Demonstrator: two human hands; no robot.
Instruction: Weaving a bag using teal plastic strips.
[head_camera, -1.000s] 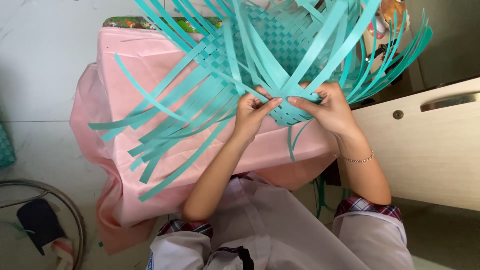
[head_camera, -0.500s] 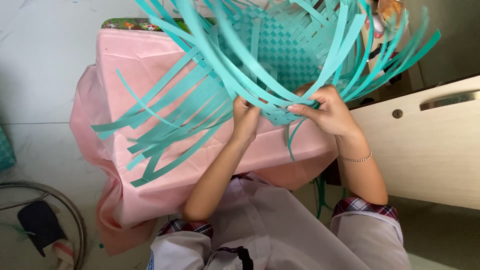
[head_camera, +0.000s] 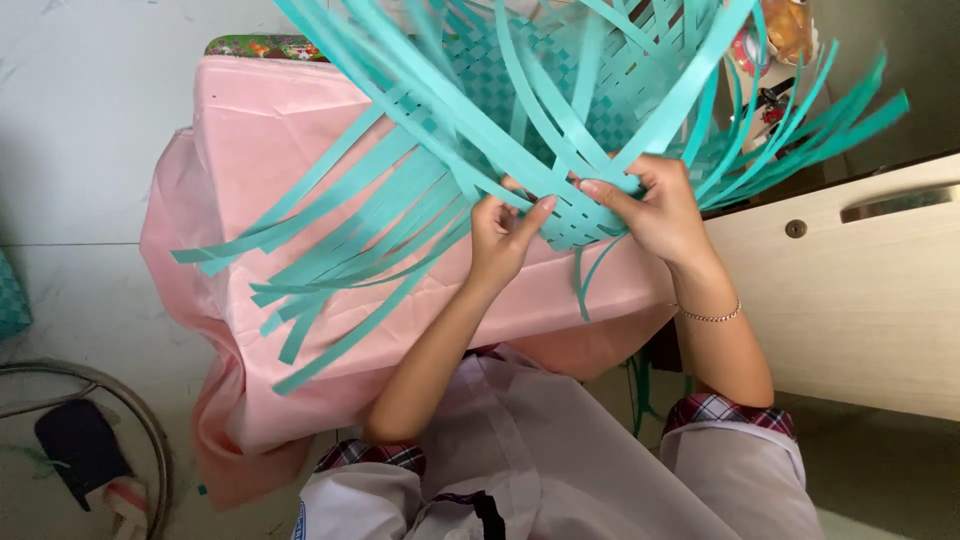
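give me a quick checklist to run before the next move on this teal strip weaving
1. Both hands on the work: ok. Left hand and right hand pinch the near edge of the woven teal piece.
2. Piece supported: ok, it rests over the pink cloth-covered table.
3. Loose strips free of snags: cannot tell, many fan out and overlap.
4. Woven edge tight at the fingers: cannot tell, the thumbs cover it.
5. Room on the right: not ok, the wooden cabinet stands close beside the right wrist.
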